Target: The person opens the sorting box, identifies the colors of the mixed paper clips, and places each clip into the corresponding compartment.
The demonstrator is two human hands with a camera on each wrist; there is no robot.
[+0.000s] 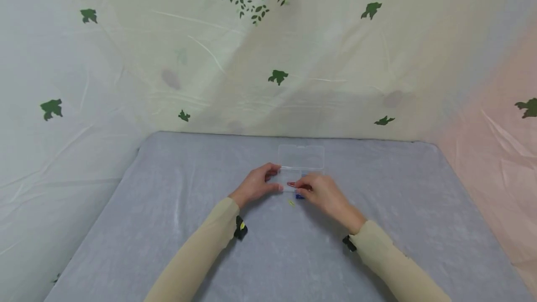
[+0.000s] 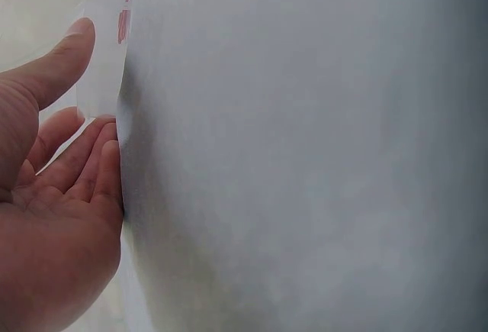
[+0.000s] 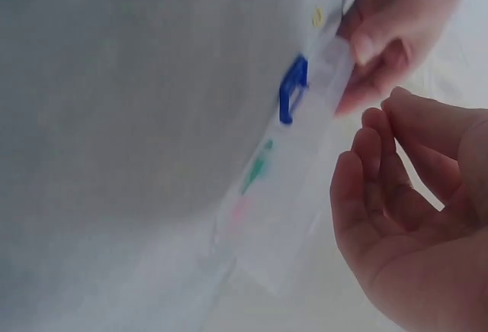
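A clear plastic box (image 1: 288,189) lies on the grey cloth, its transparent lid (image 1: 301,156) raised at the back. My left hand (image 1: 257,183) grips the box's left end, thumb at the front corner and fingers at the back. Over the box, my right hand (image 1: 325,195) pinches a small red looped piece (image 1: 291,184) that looks like a paper clip; its far end is hidden by the fingers. A blue clip-like piece (image 3: 293,89) sits at the box's front edge. Green (image 3: 258,167) and pink (image 3: 241,210) bits show blurred through the box wall.
A small yellow paper clip (image 1: 291,203) lies on the cloth just in front of the box. Grey cloth (image 1: 277,255) covers the table. Behind it hangs a pale curtain (image 1: 235,92) with a green leaf print.
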